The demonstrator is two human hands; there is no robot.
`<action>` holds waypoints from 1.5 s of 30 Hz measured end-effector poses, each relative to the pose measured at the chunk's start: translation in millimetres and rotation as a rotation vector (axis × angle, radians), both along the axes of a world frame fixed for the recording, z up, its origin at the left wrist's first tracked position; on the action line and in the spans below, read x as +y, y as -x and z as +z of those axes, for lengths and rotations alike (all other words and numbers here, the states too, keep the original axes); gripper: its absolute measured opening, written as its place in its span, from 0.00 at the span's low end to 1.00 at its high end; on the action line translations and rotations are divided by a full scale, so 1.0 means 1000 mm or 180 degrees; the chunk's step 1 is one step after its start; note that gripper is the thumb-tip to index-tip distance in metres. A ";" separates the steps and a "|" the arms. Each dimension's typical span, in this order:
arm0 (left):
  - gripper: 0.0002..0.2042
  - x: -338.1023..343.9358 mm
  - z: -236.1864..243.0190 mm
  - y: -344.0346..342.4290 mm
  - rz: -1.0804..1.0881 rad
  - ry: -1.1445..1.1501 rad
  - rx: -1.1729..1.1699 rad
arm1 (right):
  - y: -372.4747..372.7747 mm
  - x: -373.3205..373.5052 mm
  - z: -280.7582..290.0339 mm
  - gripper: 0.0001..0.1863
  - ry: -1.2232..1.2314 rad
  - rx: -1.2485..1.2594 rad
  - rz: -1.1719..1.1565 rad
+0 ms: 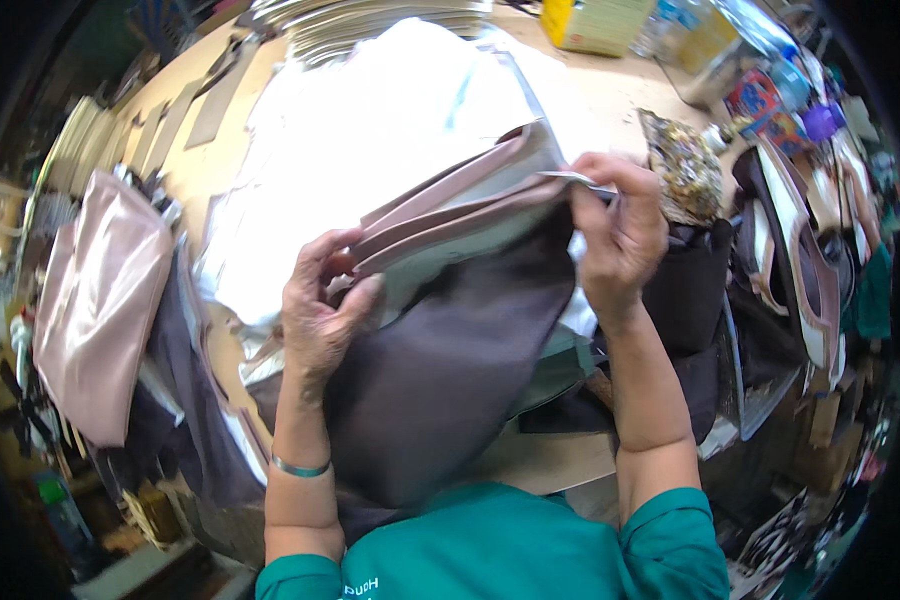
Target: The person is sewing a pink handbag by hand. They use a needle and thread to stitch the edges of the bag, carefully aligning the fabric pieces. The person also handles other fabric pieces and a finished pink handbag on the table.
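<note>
A dark brown fabric panel (440,370) with a folded pinkish-brown edge (460,222) hangs between my two hands over the near side of the table. My left hand (322,290) pinches the left end of that edge between thumb and fingers. On the right, my right hand (620,220) grips the other end, where a thin white strip shows at the fingertips. Layers of pink and grey-green material lie along the folded edge. Beneath and behind it a white sheet (400,110) spreads over the table, washed out by bright light.
Pink and dark fabric pieces (105,310) drape over the table's left edge. Stacked pale sheets (370,25) and a yellow box (592,25) stand at the back. To the right are a speckled brown slab (682,165), dark fabric (685,290) and a purple-capped container (820,122).
</note>
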State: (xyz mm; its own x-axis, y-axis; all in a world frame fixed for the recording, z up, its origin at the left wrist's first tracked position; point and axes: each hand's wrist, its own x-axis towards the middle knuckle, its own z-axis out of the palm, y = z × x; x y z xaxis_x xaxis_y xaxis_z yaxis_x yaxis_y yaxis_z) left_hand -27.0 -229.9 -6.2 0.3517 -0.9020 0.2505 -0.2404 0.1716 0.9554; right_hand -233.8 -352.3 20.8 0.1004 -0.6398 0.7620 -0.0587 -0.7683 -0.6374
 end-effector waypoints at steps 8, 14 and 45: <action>0.28 0.039 0.003 0.001 0.0218 0.0383 -0.1696 | 0.016 0.038 0.031 0.14 -0.0990 -0.0952 0.1709; 0.26 0.042 -0.010 0.006 0.0430 0.0058 -0.1627 | 0.006 0.050 0.042 0.13 -0.1645 0.1317 0.1736; 0.15 0.291 0.109 -0.133 0.2175 0.1616 0.1923 | -0.022 0.139 0.010 0.15 -0.1697 0.1724 0.2502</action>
State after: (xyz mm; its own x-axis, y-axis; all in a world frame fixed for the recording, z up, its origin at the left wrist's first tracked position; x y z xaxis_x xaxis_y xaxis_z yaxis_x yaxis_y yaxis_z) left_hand 105.6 60.7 103.1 0.9404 -0.3015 0.1572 0.0563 0.5941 0.8024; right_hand -211.3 -213.2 31.2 0.8637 -0.4849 0.1377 -0.0453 -0.3466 -0.9369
